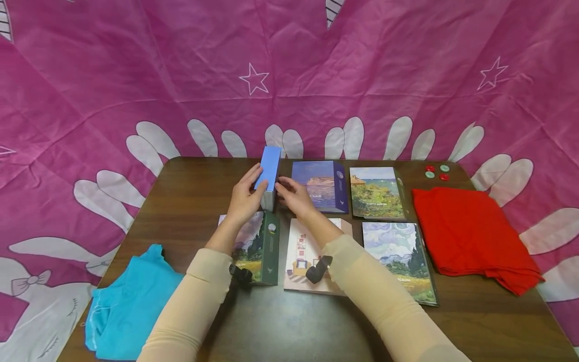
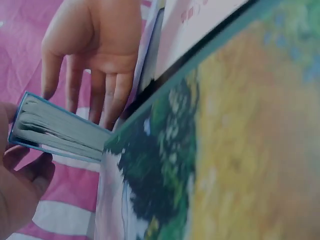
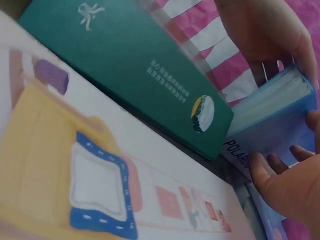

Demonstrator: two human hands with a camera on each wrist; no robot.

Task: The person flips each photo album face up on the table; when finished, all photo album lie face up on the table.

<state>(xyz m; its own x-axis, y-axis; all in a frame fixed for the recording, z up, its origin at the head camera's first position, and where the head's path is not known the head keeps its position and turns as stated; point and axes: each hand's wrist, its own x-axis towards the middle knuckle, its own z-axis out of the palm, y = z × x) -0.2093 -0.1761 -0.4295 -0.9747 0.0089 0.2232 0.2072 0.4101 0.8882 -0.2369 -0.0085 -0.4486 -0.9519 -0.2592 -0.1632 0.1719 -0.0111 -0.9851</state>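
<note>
A: so the blue album point(image 1: 270, 176) is standing on edge near the table's point(image 1: 190, 191) back edge, between both hands. Left hand point(image 1: 244, 198) is curling round its left side, right hand point(image 1: 294, 196) is pressing the other side with fairly straight fingers, probably steadying it upright

B: any room around it?

A: bare wood is lying open to the left. On the right another album point(image 1: 322, 185) is sitting just beside it, the green one point(image 1: 255, 246) is lying near the wrists, red cloth point(image 1: 470, 236) well apart

Red cloth point(image 1: 470, 236) right, teal cloth point(image 1: 131, 301) front-left, four buttons point(image 1: 437, 172) far right corner.
</note>
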